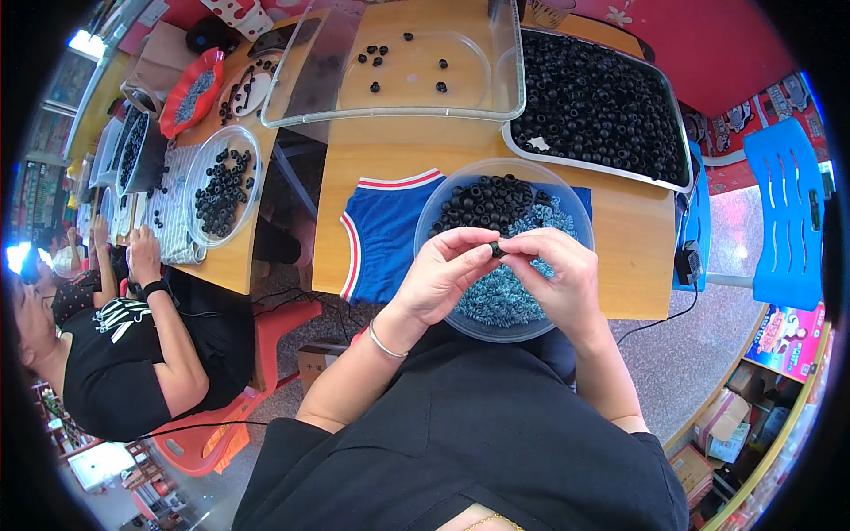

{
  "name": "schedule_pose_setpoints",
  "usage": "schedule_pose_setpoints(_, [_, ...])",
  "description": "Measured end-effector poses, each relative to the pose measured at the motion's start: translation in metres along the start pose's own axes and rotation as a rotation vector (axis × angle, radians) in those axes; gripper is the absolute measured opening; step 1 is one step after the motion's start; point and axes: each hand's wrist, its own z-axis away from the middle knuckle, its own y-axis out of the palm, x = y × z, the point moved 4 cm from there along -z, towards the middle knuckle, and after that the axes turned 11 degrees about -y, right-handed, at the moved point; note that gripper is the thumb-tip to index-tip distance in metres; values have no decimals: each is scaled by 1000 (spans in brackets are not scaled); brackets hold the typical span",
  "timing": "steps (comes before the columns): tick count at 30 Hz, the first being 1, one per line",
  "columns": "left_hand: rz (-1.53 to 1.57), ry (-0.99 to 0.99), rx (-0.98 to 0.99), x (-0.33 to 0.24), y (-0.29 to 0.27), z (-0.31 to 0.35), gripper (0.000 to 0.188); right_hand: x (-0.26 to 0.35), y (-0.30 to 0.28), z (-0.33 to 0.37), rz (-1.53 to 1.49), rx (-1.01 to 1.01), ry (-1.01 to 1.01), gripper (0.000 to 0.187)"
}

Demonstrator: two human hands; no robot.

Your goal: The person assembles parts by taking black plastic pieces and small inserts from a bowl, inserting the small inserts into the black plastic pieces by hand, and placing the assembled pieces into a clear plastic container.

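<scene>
Over a round clear plastic bowl (428,196), my left hand (450,270) and my right hand (555,265) meet fingertip to fingertip. Between them they pinch one small round black piece with a hole, like a large bead (498,250). Whether the right fingertips also hold a smaller part is hidden. Inside the bowl, a heap of similar black pieces (487,202) fills the back left. Many small teal-blue, ring-like pieces (496,299) cover its front and right. A blue cloth with red and white trim (385,226) lies partly under the bowl.
A tray of black pieces (602,106) stands at the back right, beside a clear plastic bin (407,115) with several pieces in it. To the left, a person in black (133,345) works at another table with a round tray (251,199). A blue chair (779,217) stands right.
</scene>
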Motion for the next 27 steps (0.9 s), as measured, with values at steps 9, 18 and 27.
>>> schedule_pose_setpoints(9, [15,27,-1,1,-1,1,23,-2,3,2,-49,-11,136,13])
schedule_pose_setpoints(18, [39,52,-14,4,-3,-1,18,-9,5,7,-126,20,183,13])
schedule_pose_setpoints(27, [21,-34,30,-1,-3,0,24,-6,8,5,-209,247,171,27])
